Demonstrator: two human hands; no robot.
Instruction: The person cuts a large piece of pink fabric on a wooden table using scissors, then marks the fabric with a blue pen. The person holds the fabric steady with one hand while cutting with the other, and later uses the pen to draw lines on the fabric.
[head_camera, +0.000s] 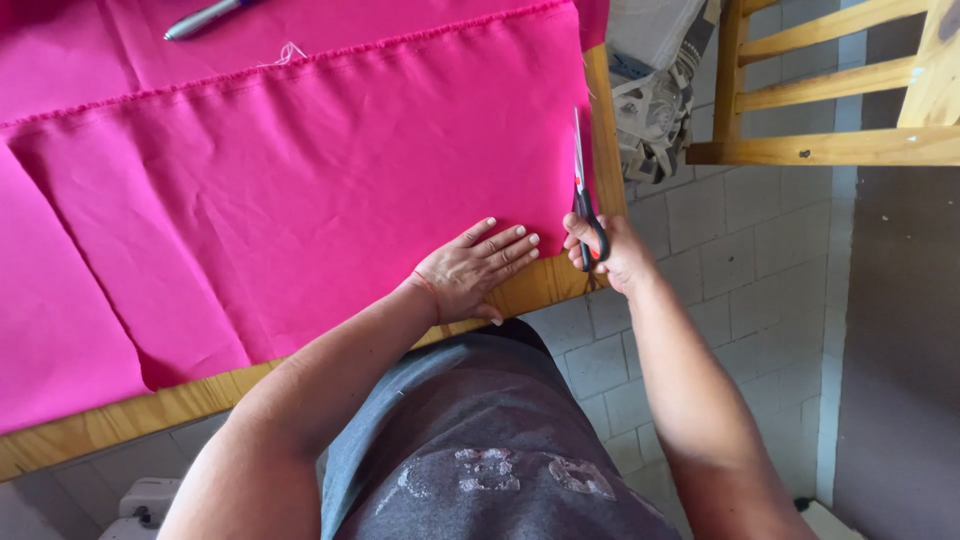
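Note:
A large sheet of bright pink fabric (300, 180) lies spread over a wooden table (120, 415). My left hand (475, 270) rests flat on the fabric's near right corner, fingers spread, with a thin red band at the wrist. My right hand (605, 250) grips the black handles of a pair of scissors (582, 190). The blades point away from me along the fabric's right edge, close to the table's right rim.
A pen (200, 17) lies on the fabric at the far side. A wooden chair (830, 100) stands to the right, beside a bundle of grey-white printed material (655, 90). Grey tiled floor (740, 260) lies below. A white object (145, 505) sits under the table's near edge.

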